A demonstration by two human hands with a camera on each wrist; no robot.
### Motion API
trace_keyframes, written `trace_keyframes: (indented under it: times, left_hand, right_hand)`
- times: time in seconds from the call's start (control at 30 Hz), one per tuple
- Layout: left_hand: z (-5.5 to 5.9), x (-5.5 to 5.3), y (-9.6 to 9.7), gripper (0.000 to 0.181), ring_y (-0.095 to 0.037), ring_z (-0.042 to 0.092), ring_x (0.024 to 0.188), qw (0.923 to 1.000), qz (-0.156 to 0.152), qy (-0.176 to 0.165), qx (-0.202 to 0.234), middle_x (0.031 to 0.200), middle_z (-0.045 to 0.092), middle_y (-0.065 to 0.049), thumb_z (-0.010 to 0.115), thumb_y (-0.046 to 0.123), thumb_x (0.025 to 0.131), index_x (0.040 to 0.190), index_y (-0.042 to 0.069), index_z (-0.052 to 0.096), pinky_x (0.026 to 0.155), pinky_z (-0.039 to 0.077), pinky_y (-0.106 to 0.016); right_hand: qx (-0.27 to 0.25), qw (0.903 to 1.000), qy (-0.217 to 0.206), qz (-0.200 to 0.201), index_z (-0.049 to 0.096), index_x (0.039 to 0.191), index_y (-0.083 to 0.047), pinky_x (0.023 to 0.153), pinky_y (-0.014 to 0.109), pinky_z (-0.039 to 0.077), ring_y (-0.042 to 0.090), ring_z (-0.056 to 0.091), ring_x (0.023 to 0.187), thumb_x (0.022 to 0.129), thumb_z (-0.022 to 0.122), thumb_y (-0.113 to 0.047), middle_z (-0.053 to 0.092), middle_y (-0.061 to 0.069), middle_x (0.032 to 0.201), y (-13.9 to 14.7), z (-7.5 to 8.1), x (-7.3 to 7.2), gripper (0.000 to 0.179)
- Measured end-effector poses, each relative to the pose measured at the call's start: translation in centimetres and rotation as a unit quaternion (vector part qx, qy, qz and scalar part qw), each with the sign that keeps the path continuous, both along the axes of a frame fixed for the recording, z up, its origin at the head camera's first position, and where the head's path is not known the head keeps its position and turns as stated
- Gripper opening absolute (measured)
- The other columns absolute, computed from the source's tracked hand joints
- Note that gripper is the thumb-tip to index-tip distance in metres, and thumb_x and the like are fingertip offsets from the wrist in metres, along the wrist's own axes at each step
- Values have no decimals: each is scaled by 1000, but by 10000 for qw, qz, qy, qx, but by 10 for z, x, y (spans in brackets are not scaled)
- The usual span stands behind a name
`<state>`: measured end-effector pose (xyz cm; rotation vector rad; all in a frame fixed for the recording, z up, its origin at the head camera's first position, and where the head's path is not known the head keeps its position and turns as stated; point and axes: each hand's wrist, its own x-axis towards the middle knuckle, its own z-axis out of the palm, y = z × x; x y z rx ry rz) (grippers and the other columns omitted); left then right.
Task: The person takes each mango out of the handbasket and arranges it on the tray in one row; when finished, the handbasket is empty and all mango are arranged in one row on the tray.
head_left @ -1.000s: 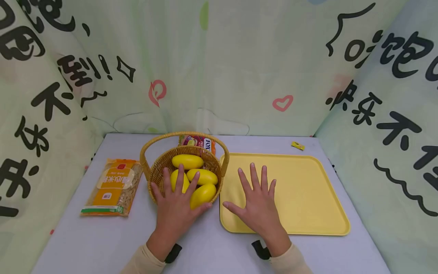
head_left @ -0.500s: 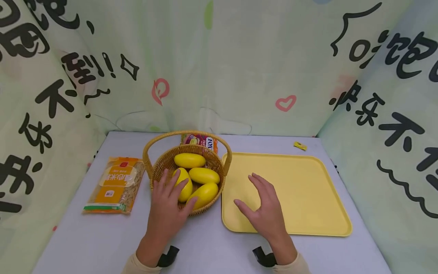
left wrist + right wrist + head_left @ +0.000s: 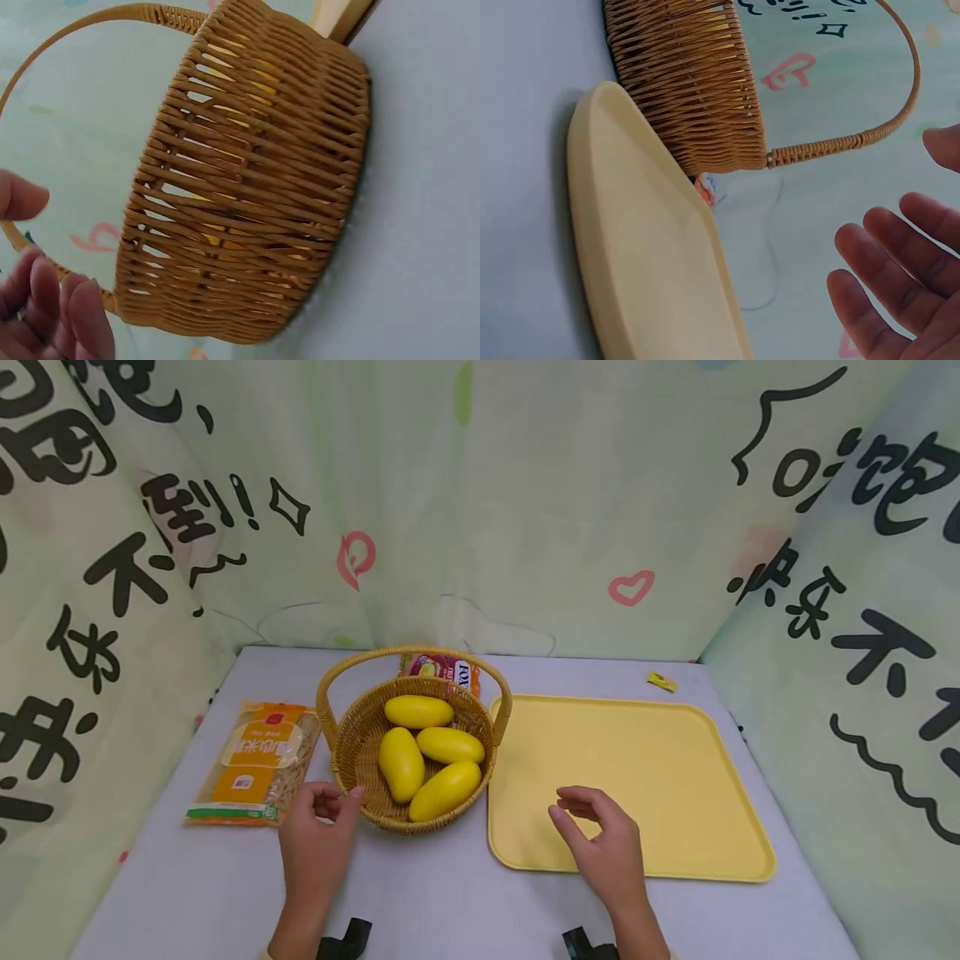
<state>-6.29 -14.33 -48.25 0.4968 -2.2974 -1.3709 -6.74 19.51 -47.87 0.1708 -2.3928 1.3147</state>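
Note:
A wicker basket (image 3: 468,718) with a tall arched handle stands left of the table's middle. Several smooth yellow mangoes (image 3: 401,764) lie inside it. At the basket's front left is my left hand (image 3: 318,843), its fingers loosely curled; the left wrist view shows a gap between thumb and fingers (image 3: 88,319), with nothing held. My right hand (image 3: 611,847) hovers over the front edge of a yellow tray (image 3: 622,760). Its fingers are bent and spread apart from the thumb, holding nothing, as the right wrist view shows too.
Left of the basket lies an orange and clear bag of grain (image 3: 255,764). Behind the basket a red and purple snack packet (image 3: 442,670) is partly hidden. A small yellow packet (image 3: 662,682) lies beyond the tray. Printed curtains (image 3: 480,527) enclose the back and sides.
My left hand has drawn back from over the basket to its front left, uncovering the mangoes. My right hand has shifted slightly right. Both hands' spread fingers have relaxed into a loose curl.

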Motion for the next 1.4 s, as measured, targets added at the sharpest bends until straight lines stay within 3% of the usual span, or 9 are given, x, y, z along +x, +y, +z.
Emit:
trace_keyframes:
  times: [0.1,0.2,0.3,0.43,0.6,0.8,0.9,1.17,1.4]
  left_hand:
    - [-1,2,-3,40,-19,58,86,9922,36,-706,1028,110,62,-12,78,26,97,124,5,58,60,56,-18]
    - [-3,2,-7,66,-27,60,107,9722,-264,-1293,1935,146,53,-16,76,34,99,153,14,43,64,62,-23]
    - [-7,1,-9,86,-34,55,133,9498,-662,-1486,2674,172,29,-13,74,32,100,169,28,22,72,66,-30]
    - [-13,-2,-4,98,-36,44,149,9290,-922,-1386,3307,179,13,-2,72,13,100,171,40,9,82,66,-37]
    - [-20,-4,5,103,-35,42,149,9272,-844,-1154,3462,179,13,2,71,3,96,170,41,9,87,65,-38]
    - [-24,-4,6,107,-36,38,154,9156,-814,-981,3814,179,9,0,69,-1,98,170,45,5,94,64,-41]
    - [-24,-4,6,105,-38,34,156,9095,-928,-979,3931,180,5,0,67,0,99,169,47,5,98,63,-43]
    - [-23,-5,10,100,-35,36,155,9095,-920,-979,3935,179,9,0,65,0,100,169,45,10,99,61,-45]
    - [-24,-7,8,101,-39,35,156,9115,-963,-879,3901,179,6,-1,65,0,100,170,45,8,100,60,-48]
  right_hand:
    - [-165,9996,-209,8,79,111,-13,84,17,60,6,74,90,90,84,-8,80,6,103,5,-4,7,23]
    - [-359,9989,-289,109,79,110,-13,83,16,60,1,72,89,90,83,-5,79,11,104,8,-7,11,22]
    - [-493,9979,-358,231,78,111,-11,82,15,59,2,73,89,90,82,-4,79,13,105,8,-8,12,22]
    - [-467,9976,-337,393,78,112,-12,84,16,59,2,73,91,91,82,-5,79,8,105,8,-9,10,23]
    - [-147,9966,-458,674,77,117,-14,88,28,64,14,75,100,92,82,-11,79,7,112,7,-8,7,26]
    - [339,9809,-1605,1042,72,131,-21,93,45,65,30,68,123,89,87,-38,72,2,132,3,6,-7,47]
    - [626,9738,-1832,1197,71,133,-21,94,51,65,34,65,126,86,88,-43,70,3,135,1,13,-15,55]
    - [1267,9673,-842,2030,72,130,-20,102,52,60,26,65,128,86,90,-34,69,-1,137,-22,32,-33,50]
    - [1941,9398,-238,2801,70,133,-14,111,48,55,25,63,129,88,88,-29,67,3,139,-50,50,-52,50]
